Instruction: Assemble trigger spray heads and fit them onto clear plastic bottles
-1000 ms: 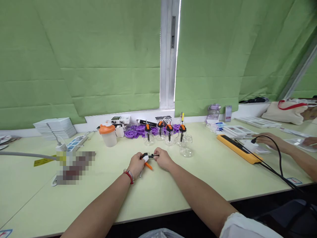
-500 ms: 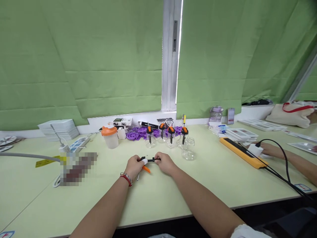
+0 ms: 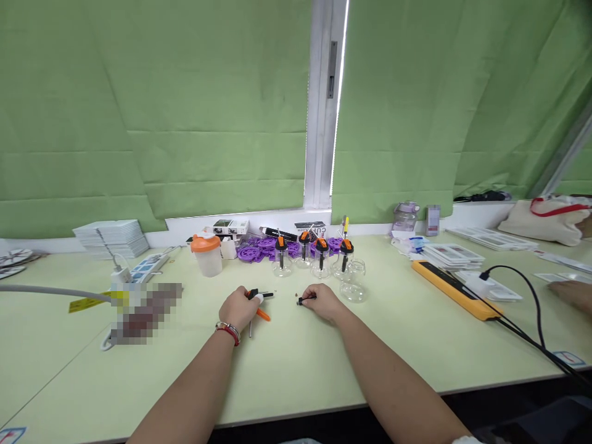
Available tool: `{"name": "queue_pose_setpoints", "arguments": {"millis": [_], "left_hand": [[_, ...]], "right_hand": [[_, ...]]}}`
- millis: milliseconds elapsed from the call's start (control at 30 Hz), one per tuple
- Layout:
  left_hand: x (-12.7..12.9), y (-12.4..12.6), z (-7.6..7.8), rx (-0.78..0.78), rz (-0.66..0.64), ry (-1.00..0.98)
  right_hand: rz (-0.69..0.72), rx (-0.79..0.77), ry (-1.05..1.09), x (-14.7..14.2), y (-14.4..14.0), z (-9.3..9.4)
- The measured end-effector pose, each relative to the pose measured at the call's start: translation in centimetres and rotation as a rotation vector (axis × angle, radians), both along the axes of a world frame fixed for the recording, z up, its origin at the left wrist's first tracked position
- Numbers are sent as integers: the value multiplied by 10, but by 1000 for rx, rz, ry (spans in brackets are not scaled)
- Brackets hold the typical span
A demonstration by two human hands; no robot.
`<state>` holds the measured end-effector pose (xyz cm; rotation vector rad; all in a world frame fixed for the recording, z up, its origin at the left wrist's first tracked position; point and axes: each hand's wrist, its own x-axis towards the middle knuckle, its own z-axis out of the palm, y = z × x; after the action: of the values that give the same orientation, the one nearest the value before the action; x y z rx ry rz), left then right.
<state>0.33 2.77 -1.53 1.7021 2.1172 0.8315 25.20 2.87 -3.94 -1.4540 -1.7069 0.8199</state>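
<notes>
My left hand (image 3: 237,308) is closed around a black-and-orange lid assembly (image 3: 263,314). A thin metal rod points down from it, and a black stem sticks out to the right. Across a small gap, my right hand (image 3: 322,302) pinches a small black part (image 3: 306,300) just above the table; its exact kind is too small to tell. Tiny bits lie on the table between the hands. Behind them stand several glass jars (image 3: 320,269) fitted with black-and-orange lids. A lidless glass jar (image 3: 353,292) is to the right of these.
Purple plastic wheel-like parts (image 3: 266,248) lie behind the jars. An orange-lidded cup (image 3: 206,256) stands at left, near a power strip (image 3: 150,269). To the right are a yellow power strip (image 3: 456,291), cables, stacked cards (image 3: 453,255) and another person's hand (image 3: 572,293).
My hands have moved apart. The small black part in my right hand has come away from the black stem on the assembly in my left. The other person's hand has shifted right.
</notes>
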Motion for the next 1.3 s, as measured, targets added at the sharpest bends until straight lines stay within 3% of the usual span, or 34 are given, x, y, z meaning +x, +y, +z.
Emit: {"name": "queue_pose_setpoints", "arguments": {"millis": [167, 300, 400, 467, 533, 633, 767, 900, 1133, 1300], "left_hand": [[4, -4, 5, 9, -36, 52], [19, -13, 12, 169, -87, 327], [38, -18, 16, 331, -289, 568], [51, -18, 16, 343, -475, 713], [61, -14, 16, 293, -596, 857], [73, -6, 15, 139, -639, 985], [84, 0, 15, -25, -635, 949], [89, -3, 16, -33, -659, 917], [100, -8, 14, 175, -678, 751], [106, -7, 4, 169, -664, 650]], "right_hand": [[5, -24, 91, 6, 4, -3], [-12, -20, 93, 9, 5, -4], [-16, -20, 81, 11, 5, -1], [-24, -19, 66, 13, 4, 3], [-33, -20, 52, 16, 4, 5], [-38, -30, 47, 20, 5, 6], [-39, -36, 79, 24, 10, 1], [-30, -31, 86, 25, 13, -2], [-44, -28, 105, 25, 13, -2], [-37, -19, 124, 25, 14, -5]]}}
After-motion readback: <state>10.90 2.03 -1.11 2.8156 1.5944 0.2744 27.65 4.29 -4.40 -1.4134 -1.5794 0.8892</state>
